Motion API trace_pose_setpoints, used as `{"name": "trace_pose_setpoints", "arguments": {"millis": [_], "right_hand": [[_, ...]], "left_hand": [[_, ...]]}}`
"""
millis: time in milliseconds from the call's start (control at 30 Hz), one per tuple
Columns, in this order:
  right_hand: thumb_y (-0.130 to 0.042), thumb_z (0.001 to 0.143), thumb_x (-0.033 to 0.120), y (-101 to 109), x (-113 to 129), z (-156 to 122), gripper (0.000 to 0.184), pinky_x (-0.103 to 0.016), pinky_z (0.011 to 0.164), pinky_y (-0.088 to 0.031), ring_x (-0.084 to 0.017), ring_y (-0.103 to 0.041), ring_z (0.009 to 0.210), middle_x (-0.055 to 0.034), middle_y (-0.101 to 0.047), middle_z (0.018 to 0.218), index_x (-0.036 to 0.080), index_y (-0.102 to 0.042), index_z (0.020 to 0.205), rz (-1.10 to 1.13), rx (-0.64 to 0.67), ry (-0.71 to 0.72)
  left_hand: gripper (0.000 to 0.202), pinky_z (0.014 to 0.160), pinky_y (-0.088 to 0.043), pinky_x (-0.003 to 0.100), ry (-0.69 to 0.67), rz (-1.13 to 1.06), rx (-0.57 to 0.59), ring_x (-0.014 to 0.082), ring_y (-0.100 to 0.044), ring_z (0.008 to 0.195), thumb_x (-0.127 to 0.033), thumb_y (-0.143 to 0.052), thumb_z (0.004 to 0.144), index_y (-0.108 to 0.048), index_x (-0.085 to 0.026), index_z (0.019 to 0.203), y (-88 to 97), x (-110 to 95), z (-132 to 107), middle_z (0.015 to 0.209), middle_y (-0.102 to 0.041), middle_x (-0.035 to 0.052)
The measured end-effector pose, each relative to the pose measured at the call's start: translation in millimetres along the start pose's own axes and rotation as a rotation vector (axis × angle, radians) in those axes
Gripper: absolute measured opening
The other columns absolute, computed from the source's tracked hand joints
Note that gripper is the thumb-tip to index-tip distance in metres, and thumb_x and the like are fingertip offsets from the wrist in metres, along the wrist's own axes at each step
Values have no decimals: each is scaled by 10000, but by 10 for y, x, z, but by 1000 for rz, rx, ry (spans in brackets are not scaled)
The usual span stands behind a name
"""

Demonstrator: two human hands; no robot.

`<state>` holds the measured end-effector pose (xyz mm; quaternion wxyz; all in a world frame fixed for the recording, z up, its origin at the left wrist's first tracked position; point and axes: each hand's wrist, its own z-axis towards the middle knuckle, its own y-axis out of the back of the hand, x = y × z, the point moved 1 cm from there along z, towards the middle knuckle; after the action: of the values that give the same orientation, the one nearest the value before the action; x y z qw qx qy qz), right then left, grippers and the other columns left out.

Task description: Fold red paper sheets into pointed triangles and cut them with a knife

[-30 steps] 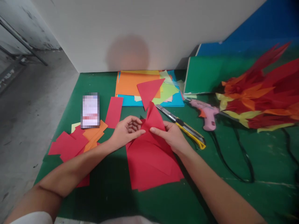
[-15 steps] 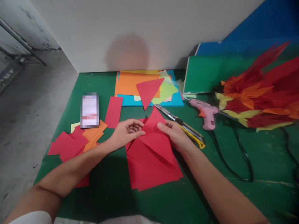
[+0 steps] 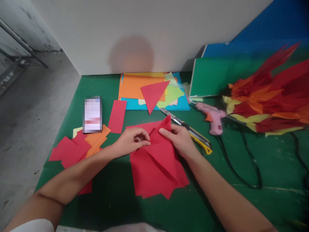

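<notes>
A folded red paper sheet (image 3: 159, 154) lies on top of a small stack of red sheets (image 3: 149, 180) on the green table (image 3: 120, 206). My left hand (image 3: 131, 141) pinches the sheet's upper left part with curled fingers. My right hand (image 3: 180, 139) grips its upper right corner, fingers closed on the raised flap. Both hands sit close together above the stack.
A yellow utility knife (image 3: 190, 132) lies just right of my right hand, with a pink glue gun (image 3: 213, 117) and its black cord (image 3: 243, 167) beyond. Coloured paper sheets (image 3: 149, 90) lie at the back, red and orange scraps (image 3: 79, 145) and a phone (image 3: 92, 114) at left, a red-orange paper decoration (image 3: 270, 96) at right.
The raised red flap has been folded down and flattened; my right hand moved slightly down and left with it. The folded sheet now sits turned, its point sticking out at the stack's bottom.
</notes>
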<state>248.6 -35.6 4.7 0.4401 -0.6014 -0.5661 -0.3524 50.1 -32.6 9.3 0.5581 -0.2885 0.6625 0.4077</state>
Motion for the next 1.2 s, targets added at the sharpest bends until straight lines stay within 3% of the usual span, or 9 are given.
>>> {"name": "trace_pose_setpoints", "arguments": {"millis": [533,767,1000,1200], "right_hand": [[-817,581,461,5,-9,-7,293,-339,664,-541,-183,-638,653,-25,-734,754,210,-737,708,-102,-53,45],[-813,583,466,9,-25,0,317,-343,642,-538,-193,-645,654,-33,-736,766,206,-738,747,-89,-53,35],[-806,585,523,22,-18,21,345,-293,575,-506,-161,-614,573,-8,-710,678,212,-707,694,4,-81,5],[-814,576,507,26,-50,26,333,-288,568,-504,-154,-603,560,1,-706,682,218,-675,665,4,-100,20]], "left_hand": [[72,616,-476,212,-153,132,7,124,-605,700,-197,-656,816,-704,-173,768,17,-17,-1,758,-657,37],[122,665,-510,243,-193,135,-3,132,-624,715,-259,-647,841,-760,-213,837,25,17,-3,787,-672,46],[154,840,-524,284,-231,199,15,167,-661,917,-209,-623,854,-752,-221,937,5,2,-20,1006,-701,69],[196,861,-525,289,-187,227,51,175,-663,953,-201,-609,858,-730,-238,1007,1,-9,-34,1049,-695,64]]}}
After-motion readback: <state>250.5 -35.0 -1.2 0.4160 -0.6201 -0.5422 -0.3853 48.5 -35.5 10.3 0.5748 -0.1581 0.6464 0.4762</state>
